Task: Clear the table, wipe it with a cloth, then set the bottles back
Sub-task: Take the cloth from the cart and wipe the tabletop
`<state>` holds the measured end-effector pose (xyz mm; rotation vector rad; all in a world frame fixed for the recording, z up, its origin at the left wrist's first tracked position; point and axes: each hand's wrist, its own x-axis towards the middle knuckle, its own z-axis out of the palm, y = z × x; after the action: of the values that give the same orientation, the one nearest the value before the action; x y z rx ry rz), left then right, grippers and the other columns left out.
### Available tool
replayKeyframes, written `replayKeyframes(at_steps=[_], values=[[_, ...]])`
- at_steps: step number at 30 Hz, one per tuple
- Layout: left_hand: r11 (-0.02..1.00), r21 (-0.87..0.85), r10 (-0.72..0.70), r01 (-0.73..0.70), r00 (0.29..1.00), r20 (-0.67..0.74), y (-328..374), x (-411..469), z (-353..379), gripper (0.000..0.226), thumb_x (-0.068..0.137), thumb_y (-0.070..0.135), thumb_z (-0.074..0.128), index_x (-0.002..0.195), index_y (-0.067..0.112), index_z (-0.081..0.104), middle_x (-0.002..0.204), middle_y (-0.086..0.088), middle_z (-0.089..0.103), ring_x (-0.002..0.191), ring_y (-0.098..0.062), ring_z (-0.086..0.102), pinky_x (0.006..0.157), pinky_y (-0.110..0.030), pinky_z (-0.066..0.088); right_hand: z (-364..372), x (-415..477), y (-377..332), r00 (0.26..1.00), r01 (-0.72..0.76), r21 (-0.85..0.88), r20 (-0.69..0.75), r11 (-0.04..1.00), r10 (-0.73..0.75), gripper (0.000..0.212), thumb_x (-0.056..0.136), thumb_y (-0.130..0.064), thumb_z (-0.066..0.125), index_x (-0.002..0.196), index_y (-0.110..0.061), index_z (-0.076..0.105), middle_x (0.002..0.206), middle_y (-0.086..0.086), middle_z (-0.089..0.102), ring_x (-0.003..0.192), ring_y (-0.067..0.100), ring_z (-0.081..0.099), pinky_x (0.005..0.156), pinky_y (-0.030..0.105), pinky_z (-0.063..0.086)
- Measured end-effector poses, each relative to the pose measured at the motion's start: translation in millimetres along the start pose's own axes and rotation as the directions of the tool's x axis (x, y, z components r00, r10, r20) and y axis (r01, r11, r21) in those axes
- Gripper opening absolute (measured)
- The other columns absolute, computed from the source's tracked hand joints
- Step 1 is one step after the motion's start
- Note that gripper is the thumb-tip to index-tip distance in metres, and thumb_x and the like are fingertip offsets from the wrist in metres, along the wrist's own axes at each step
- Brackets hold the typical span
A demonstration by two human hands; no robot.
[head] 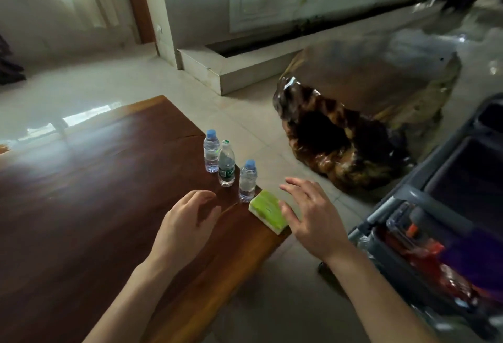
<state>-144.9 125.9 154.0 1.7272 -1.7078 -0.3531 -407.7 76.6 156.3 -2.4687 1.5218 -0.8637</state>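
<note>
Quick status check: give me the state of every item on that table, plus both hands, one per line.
far blue-capped bottle: upright, capped, near the table's right edge
green-capped bottle: upright, capped, middle of the row
near blue-capped bottle: upright, capped, beside the pack
green tissue pack: lying flat at the table edge
left hand: open, empty, over the table
right hand: open, fingers spread, at the pack, not gripping

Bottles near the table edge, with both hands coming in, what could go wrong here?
1. The three bottles stand close together by the table edge; bumping one might topple the others or send one to the floor.
2. The green pack sits at the very edge beside the right hand; a nudge could push it off.
</note>
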Motion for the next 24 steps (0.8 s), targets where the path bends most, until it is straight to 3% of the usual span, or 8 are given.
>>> replayKeyframes(at_steps=[3, 6, 9, 13, 20, 24], values=[[0.995, -0.017, 0.101, -0.100, 0.993, 0.067, 45.9, 17.5, 30.6, 0.024, 0.090, 0.029, 0.070, 0.113, 0.023, 0.068, 0.107, 0.013, 0.068, 0.091, -0.006, 0.064, 0.077, -0.014, 0.046, -42.4, -23.6, 36.8, 0.997, -0.061, -0.035, -0.042, 0.998, 0.060, 0.032, 0.094, -0.024, 0.065, 0.123, -0.010, 0.067, 0.127, 0.004, 0.065, 0.118, 0.019, 0.057, 0.105, 0.031, 0.046], [0.979, -0.065, 0.203, -0.195, 0.969, 0.139, 99.9, 33.5, 69.0, 0.022, 0.092, 0.032, 0.067, 0.113, 0.024, 0.067, 0.110, 0.011, 0.068, 0.095, -0.011, 0.065, 0.081, -0.028, 0.051, -87.9, -52.1, 77.5, 0.988, -0.139, -0.072, -0.083, 0.988, 0.133, 0.028, 0.097, -0.024, 0.062, 0.121, -0.011, 0.069, 0.123, 0.002, 0.067, 0.117, 0.014, 0.059, 0.103, 0.027, 0.048], [0.952, -0.106, 0.305, -0.289, 0.928, 0.214, 152.5, 43.1, 109.7, 0.029, 0.093, 0.037, 0.064, 0.119, 0.024, 0.064, 0.116, 0.008, 0.067, 0.100, -0.012, 0.066, 0.084, -0.027, 0.050, -131.0, -83.2, 118.0, 0.963, -0.245, -0.094, -0.137, 0.965, 0.231, 0.028, 0.098, -0.028, 0.058, 0.119, -0.014, 0.069, 0.120, -0.001, 0.069, 0.115, 0.010, 0.060, 0.100, 0.014, 0.042], [0.909, -0.150, 0.417, -0.389, 0.861, 0.291, 214.9, 46.6, 160.5, 0.036, 0.094, 0.040, 0.060, 0.126, 0.023, 0.060, 0.123, 0.006, 0.066, 0.105, -0.013, 0.066, 0.088, -0.034, 0.058, -173.8, -124.0, 167.4, 0.913, -0.371, -0.121, -0.227, 0.921, 0.338, 0.025, 0.098, -0.029, 0.057, 0.115, -0.015, 0.069, 0.115, -0.001, 0.070, 0.109, 0.011, 0.061, 0.095, 0.019, 0.047], [0.842, -0.183, 0.538, -0.508, 0.762, 0.361, 298.5, 51.6, 243.7, 0.037, 0.094, 0.039, 0.063, 0.129, 0.028, 0.057, 0.129, 0.008, 0.063, 0.117, -0.012, 0.060, 0.098, -0.029, 0.052, -212.1, -180.2, 237.9, 0.811, -0.557, -0.153, -0.313, 0.817, 0.494, 0.026, 0.095, -0.028, 0.064, 0.118, -0.017, 0.068, 0.117, -0.005, 0.068, 0.110, 0.009, 0.061, 0.095, 0.018, 0.044], [0.784, -0.233, 0.618, -0.576, 0.689, 0.378, 333.5, 49.6, 293.6, 0.041, 0.089, 0.038, 0.069, 0.127, 0.027, 0.059, 0.124, 0.006, 0.065, 0.113, -0.012, 0.062, 0.092, -0.017, 0.045, -219.7, -211.0, 275.1, 0.761, -0.632, -0.157, -0.312, 0.759, 0.569, 0.030, 0.092, -0.029, 0.068, 0.120, -0.017, 0.066, 0.117, -0.004, 0.067, 0.112, 0.013, 0.061, 0.095, 0.023, 0.046]])
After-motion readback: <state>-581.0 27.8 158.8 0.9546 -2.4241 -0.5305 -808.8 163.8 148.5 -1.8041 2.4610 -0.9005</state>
